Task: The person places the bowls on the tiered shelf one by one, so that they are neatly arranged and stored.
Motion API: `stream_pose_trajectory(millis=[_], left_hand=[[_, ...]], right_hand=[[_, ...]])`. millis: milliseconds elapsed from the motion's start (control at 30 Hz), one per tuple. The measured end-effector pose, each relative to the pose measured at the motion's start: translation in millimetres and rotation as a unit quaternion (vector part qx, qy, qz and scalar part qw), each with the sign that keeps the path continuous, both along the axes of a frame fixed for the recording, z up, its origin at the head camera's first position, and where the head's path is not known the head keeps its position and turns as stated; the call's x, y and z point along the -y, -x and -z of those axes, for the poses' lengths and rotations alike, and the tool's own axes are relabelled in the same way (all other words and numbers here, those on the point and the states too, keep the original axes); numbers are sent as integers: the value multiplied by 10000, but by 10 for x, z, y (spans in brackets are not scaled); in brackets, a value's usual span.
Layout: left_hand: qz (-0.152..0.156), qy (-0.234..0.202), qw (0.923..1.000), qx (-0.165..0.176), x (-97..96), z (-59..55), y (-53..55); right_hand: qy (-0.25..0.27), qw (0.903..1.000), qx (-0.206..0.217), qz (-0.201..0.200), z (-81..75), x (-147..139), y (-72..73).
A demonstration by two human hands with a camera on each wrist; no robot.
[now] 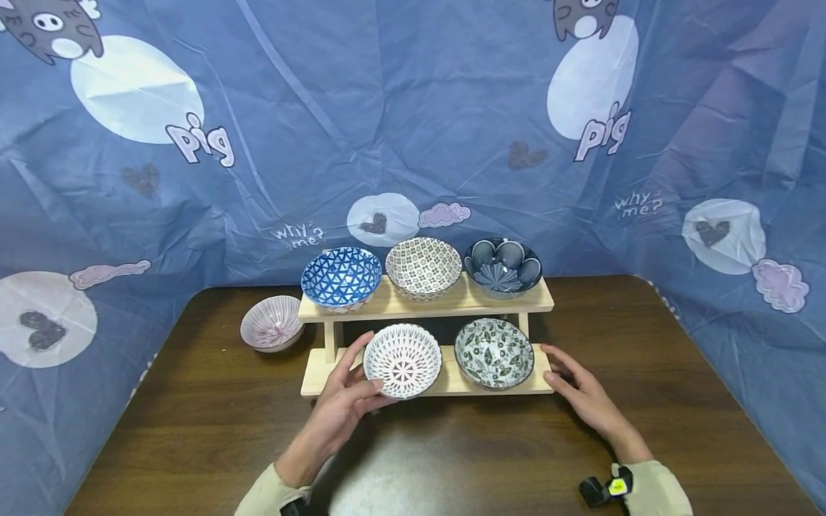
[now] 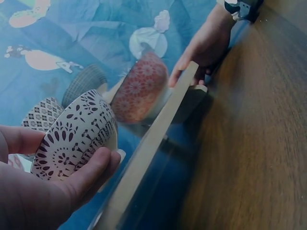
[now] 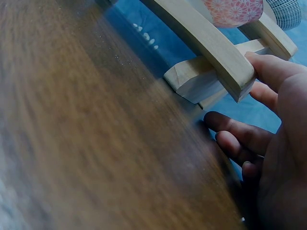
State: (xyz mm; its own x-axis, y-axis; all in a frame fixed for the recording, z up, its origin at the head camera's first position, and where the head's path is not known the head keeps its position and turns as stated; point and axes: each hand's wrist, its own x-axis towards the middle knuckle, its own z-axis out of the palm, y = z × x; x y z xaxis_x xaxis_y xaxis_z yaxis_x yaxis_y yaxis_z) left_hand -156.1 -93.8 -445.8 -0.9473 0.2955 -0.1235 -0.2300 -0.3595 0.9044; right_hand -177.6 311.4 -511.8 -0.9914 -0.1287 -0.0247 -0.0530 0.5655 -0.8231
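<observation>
My left hand point(image 1: 340, 398) grips a small white bowl point(image 1: 403, 362) with a dark red petal pattern, thumb at the near rim and fingers round its side. That bowl is over the left part of the lower shelf of a two-tier wooden stand point(image 1: 452, 309); whether its base touches the wood I cannot tell. To its right on the same shelf sits a bowl with green leaves inside point(image 1: 494, 355), its outside reddish with flowers point(image 2: 141, 88) in the left wrist view. My right hand point(image 1: 590, 401) rests its fingertips against the shelf's right end.
On the upper shelf stand a blue triangle-patterned bowl point(image 1: 342, 277), a beige lattice-patterned bowl point(image 1: 424, 268) and a dark blue bowl point(image 1: 503, 266). A pink-striped bowl point(image 1: 271, 322) sits on the brown table point(image 1: 213, 423) left of the stand. Blue printed cloth point(image 1: 419, 143) hangs behind.
</observation>
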Motion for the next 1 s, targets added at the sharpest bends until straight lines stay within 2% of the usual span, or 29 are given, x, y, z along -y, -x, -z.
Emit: stream_pose_trajectory(millis=[367,767,1000], left_hand=[[-7,-54,9999,135,-109,74,67],[-56,-40,9997,219,-140,90,101],[42,0,9998,218,-154,87,113]], right_hand=[[-37,10000,30,8,-6,-3,2],[-2,10000,45,-1,7,-6,10],[110,9999,-50,-57,17,-15,3]])
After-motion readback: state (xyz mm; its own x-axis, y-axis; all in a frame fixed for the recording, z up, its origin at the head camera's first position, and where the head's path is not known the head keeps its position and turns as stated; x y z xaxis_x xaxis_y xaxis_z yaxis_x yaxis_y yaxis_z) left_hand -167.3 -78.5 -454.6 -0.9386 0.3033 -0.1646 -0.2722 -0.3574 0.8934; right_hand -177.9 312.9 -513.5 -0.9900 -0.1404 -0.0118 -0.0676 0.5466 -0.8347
